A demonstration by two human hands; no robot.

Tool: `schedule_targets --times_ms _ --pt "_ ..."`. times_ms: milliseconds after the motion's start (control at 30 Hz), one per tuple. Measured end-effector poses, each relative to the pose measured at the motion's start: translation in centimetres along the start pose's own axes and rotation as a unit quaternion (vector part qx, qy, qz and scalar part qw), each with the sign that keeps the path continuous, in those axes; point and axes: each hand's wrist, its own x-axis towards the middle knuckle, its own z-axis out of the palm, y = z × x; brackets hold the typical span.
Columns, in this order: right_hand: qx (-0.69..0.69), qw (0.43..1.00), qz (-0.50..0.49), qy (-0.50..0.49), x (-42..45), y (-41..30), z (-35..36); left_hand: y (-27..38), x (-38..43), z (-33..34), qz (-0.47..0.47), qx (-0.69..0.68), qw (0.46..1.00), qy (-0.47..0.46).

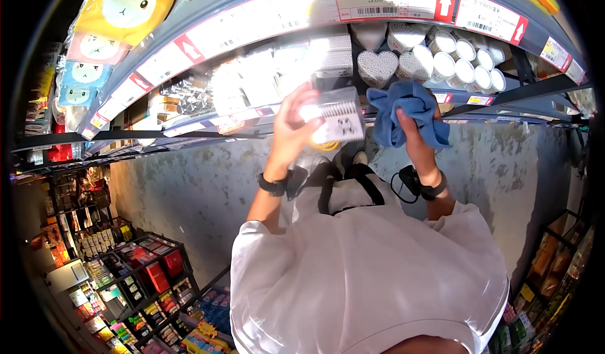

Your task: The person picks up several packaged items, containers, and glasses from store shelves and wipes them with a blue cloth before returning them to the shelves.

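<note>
Before the shelf, my left hand (298,122) grips a clear plastic box of cotton swabs (344,115) with a printed cartoon figure on its side. Glare washes out part of the box and my fingers. To its right, my right hand (416,132) holds a bunched blue cloth (410,113). The box and the cloth are apart. Behind them on the shelf are stacked rectangular swab boxes (331,54), a heart-shaped swab box (377,68) and several round swab tubs (463,70).
A shelf edge with price labels (397,4) curves above my hands. Yellow cartoon-faced packs (127,4) hang at the upper left. Racks of colourful goods (156,302) stand at the lower left, and another rack (550,259) at the lower right. Concrete floor (189,188) lies below.
</note>
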Motion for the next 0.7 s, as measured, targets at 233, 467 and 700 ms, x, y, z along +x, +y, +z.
schedule_targets --times_ms 233,467,700 --pt "-0.069 0.968 -0.213 -0.109 0.6 -2.3 3.8 -0.5 -3.5 5.0 -0.07 -0.258 0.963 0.033" --pt "-0.122 0.967 -0.179 -0.132 -0.5 -1.7 4.8 0.7 -3.9 4.5 -0.065 -0.049 0.974 0.211" --pt "-0.053 0.978 -0.138 -0.147 -4.1 -2.6 5.2 1.1 -7.1 3.3 -0.059 0.002 0.991 0.121"
